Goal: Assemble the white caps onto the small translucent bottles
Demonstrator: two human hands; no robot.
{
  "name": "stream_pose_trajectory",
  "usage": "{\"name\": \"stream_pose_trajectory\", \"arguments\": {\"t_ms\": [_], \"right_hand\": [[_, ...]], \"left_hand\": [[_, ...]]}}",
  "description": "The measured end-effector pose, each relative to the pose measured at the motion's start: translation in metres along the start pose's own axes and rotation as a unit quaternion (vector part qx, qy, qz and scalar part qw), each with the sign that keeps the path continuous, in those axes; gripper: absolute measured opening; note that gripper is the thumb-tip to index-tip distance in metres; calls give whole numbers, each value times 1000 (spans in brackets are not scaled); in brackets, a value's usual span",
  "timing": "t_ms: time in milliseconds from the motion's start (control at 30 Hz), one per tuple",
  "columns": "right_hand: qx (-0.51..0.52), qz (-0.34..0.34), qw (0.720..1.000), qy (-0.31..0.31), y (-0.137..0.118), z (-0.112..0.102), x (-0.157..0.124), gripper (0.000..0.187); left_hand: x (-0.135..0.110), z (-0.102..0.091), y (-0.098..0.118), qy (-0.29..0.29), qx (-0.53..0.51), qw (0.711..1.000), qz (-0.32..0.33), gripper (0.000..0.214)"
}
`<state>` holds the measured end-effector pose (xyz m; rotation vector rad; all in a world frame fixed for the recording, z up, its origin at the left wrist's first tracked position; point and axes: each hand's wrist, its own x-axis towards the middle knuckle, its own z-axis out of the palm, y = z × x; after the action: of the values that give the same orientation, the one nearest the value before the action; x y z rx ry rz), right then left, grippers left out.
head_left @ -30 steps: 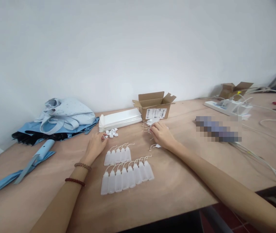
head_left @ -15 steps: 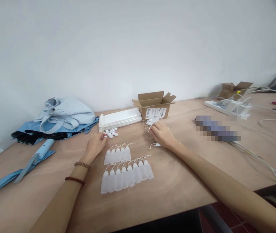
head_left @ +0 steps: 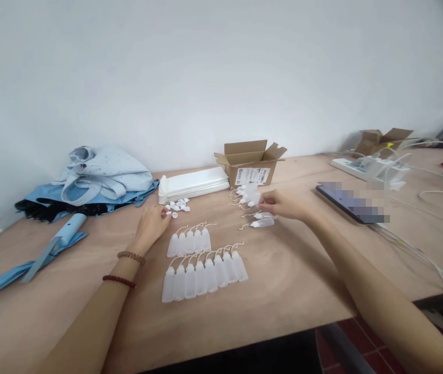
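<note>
My left hand (head_left: pixel 153 224) rests on the table with its fingers drawn together, a small white cap (head_left: pixel 169 212) at its fingertips. Several more white caps (head_left: pixel 182 204) lie in a loose pile just beyond. On the right, my right hand (head_left: pixel 284 204) pinches the end of a small translucent plastic bottle (head_left: pixel 253 200) with a thin bent spout. Other such bottles (head_left: pixel 263 222) lie on their sides around it, spouts to the left. Nearer me, more bottles lie side by side in a short row (head_left: pixel 188 243) and a longer row (head_left: pixel 206 275), spouts pointing away.
Behind the caps is a stack of white packets (head_left: pixel 192 185) beside an open cardboard box (head_left: pixel 250 165). A blue umbrella (head_left: pixel 69 228) and a pale bag (head_left: pixel 104 174) occupy the left. To the right are a phone (head_left: pixel 348 202), a power strip (head_left: pixel 369 171) and cables.
My right hand has shifted right and turned, uncovering bottles that it hid before. My left hand stays by the caps. The view has tilted slightly.
</note>
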<state>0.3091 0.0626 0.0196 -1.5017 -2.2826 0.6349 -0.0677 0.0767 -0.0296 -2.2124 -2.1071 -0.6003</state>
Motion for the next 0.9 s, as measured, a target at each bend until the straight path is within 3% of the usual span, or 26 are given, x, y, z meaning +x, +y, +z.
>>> {"name": "stream_pose_trajectory", "arguments": {"t_ms": [100, 200, 900], "right_hand": [[-23, 27, 995, -90, -5, -7, -6, 28], [-43, 39, 991, -121, -2, -3, -5, 26], [-156, 95, 981, -62, 10, 3, 2, 17]], "left_hand": [[0, 0, 0, 1, 3, 1000, -4, 25], [0, 0, 0, 1, 2, 1000, -6, 24], [-1, -2, 2, -10, -1, 1000, -22, 26]]}}
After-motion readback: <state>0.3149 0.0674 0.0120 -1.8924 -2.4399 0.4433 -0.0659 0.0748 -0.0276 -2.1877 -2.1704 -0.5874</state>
